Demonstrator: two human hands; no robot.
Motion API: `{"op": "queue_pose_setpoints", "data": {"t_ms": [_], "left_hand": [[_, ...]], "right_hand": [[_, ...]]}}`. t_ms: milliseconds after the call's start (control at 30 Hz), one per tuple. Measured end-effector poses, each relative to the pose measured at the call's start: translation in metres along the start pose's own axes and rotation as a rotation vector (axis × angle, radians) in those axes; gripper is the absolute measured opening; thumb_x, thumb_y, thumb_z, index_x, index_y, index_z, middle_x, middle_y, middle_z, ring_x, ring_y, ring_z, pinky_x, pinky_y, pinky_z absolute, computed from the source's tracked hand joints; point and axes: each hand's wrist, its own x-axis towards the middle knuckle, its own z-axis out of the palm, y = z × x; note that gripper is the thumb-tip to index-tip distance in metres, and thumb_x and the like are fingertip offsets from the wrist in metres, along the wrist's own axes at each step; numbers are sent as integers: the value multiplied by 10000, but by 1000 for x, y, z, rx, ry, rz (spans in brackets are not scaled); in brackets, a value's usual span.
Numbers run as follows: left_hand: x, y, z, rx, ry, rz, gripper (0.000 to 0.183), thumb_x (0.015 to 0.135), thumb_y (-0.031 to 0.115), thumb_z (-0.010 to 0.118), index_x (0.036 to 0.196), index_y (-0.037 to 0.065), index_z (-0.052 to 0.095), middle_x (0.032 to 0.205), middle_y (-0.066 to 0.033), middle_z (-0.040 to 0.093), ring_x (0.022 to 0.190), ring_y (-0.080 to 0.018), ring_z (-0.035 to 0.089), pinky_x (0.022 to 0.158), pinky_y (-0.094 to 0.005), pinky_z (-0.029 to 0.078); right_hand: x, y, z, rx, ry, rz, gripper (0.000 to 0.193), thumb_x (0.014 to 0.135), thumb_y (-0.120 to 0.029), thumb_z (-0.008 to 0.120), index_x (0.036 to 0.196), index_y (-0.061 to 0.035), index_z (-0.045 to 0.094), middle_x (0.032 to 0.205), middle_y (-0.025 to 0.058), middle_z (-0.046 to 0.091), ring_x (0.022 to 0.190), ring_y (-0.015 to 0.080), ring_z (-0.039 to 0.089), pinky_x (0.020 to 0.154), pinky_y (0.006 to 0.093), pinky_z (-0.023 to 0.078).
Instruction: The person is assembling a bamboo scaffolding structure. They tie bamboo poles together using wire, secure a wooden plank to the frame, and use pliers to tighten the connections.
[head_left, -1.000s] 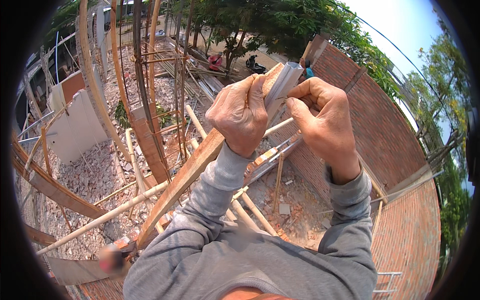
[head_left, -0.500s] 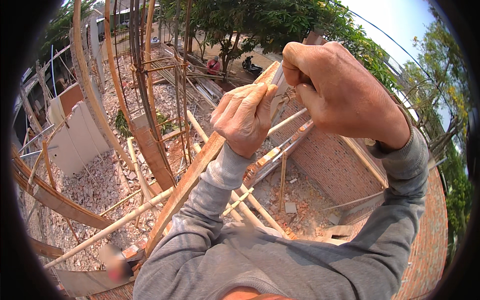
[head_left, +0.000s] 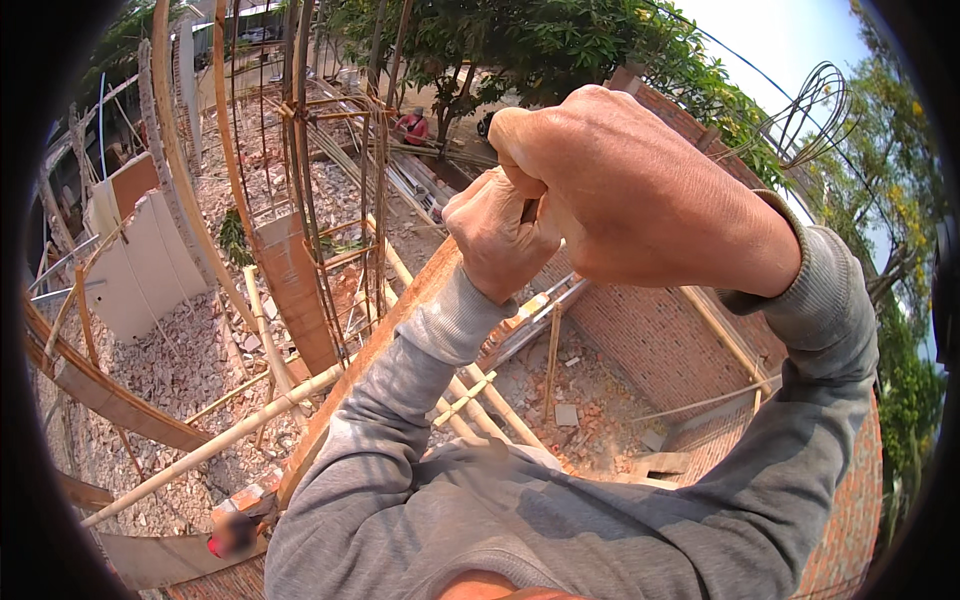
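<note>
My two hands are raised together at the upper end of a long wooden beam (head_left: 370,355). The curled fingers of my left hand (head_left: 498,235) meet at the beam's end, and what they hold, if anything, is hidden. My right hand (head_left: 620,190) is closed in a fist above and to the right, overlapping the left fingertips; whatever lies inside it does not show. Thin wire loops (head_left: 820,115) stand out beyond my right wrist; I cannot tell whether they are connected to that hand.
Bamboo poles (head_left: 215,455) cross below. Upright rebar (head_left: 300,150) stands beside a wooden board (head_left: 295,290) on the left. A brick wall (head_left: 650,340) lies beneath on the right. Broken rubble (head_left: 160,390) covers the ground far down. A person (head_left: 232,538) is at lower left, another (head_left: 412,125) far off.
Both hands have drawn closer, the right moving left over the left fingertips. The beam's far end is now hidden behind them. The wire loops have risen into clearer sight.
</note>
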Motion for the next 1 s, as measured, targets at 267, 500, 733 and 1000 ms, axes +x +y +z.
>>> {"op": "queue_pose_setpoints", "data": {"t_ms": [267, 500, 733, 1000], "left_hand": [[-3, 2, -3, -18, -42, -3, 276, 827, -45, 780, 1089, -37, 696, 874, -156, 766, 781, -281, 778, 699, -365, 627], [-2, 2, -1, -169, 82, -219, 384, 817, -87, 790, 1162, -17, 638, 907, -129, 784, 836, -182, 789, 726, -304, 630], [6, 8, -4, -147, 38, -157, 405, 777, -15, 851, 1112, -22, 623, 888, -119, 752, 783, -167, 768, 721, -307, 616], [10, 8, -7, -171, -15, -151, 247, 808, -14, 802, 1030, -55, 701, 868, -142, 755, 749, -259, 772, 708, -336, 582]], "right_hand": [[7, 5, 0, 11, 46, 10, 190, 716, 104, 650, 787, -3, 509, 657, 203, 515, 660, 449, 560, 599, 476, 420], [4, -8, -5, 32, -35, 87, 167, 740, 133, 606, 796, 0, 521, 672, 204, 529, 670, 435, 592, 619, 482, 431], [14, -9, -3, -9, -51, 57, 211, 706, 107, 683, 771, -13, 523, 678, 191, 558, 679, 429, 606, 616, 480, 447], [46, 17, -8, -82, -206, 78, 247, 681, 64, 739, 778, -32, 533, 717, 146, 561, 714, 362, 593, 659, 449, 467]]}}
